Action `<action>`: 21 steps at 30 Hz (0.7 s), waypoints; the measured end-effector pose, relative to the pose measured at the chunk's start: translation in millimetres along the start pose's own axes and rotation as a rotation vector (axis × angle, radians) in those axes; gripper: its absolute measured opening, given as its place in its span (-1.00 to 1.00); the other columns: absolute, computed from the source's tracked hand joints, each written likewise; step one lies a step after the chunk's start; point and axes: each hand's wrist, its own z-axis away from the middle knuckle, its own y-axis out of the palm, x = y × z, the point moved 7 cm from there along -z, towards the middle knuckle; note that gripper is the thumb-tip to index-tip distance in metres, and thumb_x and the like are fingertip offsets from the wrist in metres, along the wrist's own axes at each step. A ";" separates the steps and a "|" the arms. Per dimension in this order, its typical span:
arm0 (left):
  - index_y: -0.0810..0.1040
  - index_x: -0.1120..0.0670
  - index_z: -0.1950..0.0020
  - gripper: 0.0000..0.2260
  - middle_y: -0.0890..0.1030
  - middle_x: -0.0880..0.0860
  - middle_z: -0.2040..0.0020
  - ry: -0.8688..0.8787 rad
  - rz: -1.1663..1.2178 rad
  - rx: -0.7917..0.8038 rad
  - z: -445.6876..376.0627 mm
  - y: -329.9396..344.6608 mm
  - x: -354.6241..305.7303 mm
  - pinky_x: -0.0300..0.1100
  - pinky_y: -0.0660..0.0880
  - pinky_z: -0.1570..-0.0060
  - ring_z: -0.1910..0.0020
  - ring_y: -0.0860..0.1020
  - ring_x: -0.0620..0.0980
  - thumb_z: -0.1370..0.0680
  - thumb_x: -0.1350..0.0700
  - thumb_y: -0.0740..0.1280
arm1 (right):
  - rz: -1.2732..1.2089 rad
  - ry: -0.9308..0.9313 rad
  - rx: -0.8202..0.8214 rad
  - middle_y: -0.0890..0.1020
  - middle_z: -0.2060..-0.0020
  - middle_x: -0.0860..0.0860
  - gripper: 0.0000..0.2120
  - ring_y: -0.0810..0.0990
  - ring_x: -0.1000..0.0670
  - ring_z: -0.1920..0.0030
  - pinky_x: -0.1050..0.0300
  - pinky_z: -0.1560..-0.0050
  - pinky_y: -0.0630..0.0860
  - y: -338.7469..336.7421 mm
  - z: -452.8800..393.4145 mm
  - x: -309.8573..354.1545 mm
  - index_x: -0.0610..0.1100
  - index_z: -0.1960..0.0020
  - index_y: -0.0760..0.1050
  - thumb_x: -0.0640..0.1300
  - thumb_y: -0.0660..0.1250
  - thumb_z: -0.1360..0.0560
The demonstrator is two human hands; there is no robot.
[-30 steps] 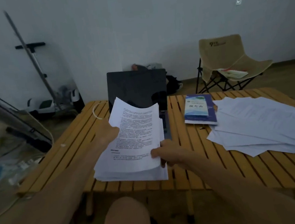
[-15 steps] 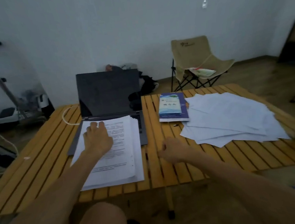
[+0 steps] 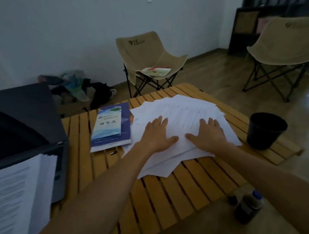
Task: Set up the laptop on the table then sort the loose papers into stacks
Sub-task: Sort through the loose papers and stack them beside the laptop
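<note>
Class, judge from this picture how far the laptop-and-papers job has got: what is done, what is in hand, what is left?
Done: the laptop stands open on the table, and one squared stack lies on its keyboard. In hand: the left hand and right hand press flat on the loose papers, which lie fanned out. Left: gathering those sheets into stacks.
</note>
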 end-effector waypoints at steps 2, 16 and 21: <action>-0.04 0.06 -0.60 -0.19 -0.04 0.06 -0.61 0.025 -0.005 0.049 -14.7 19.2 -1.1 0.00 -0.14 -0.54 -0.58 -0.07 0.02 -0.53 -0.39 0.09 | -0.117 0.027 -0.046 0.21 -0.50 -0.22 -0.18 0.19 -0.25 -0.50 -0.16 -0.43 0.27 2.9 -11.0 -7.4 -0.22 -0.53 0.12 0.25 0.32 -0.51; 0.47 0.01 -0.34 -0.54 0.54 -0.04 -0.27 0.184 0.104 -0.347 28.1 15.0 -14.0 -0.13 0.21 -0.34 -0.28 0.43 -0.03 -0.58 -0.25 0.19 | -0.684 0.409 -0.249 0.54 -0.18 -0.18 -0.62 0.57 -0.19 -0.15 0.01 -0.09 0.55 -30.2 -6.7 -41.1 -0.29 -0.33 0.38 -0.13 0.29 -0.60; 0.26 -0.01 -0.51 -0.45 0.30 -0.02 -0.51 0.145 0.199 -0.275 49.5 12.1 -16.9 -0.05 0.07 -0.49 -0.48 0.24 -0.02 -0.58 -0.21 0.22 | -0.390 0.147 -0.431 0.56 -0.07 -0.05 -0.73 0.51 -0.02 0.04 0.11 0.13 0.47 -81.4 21.6 -24.5 -0.16 -0.28 0.46 -0.21 0.26 -0.59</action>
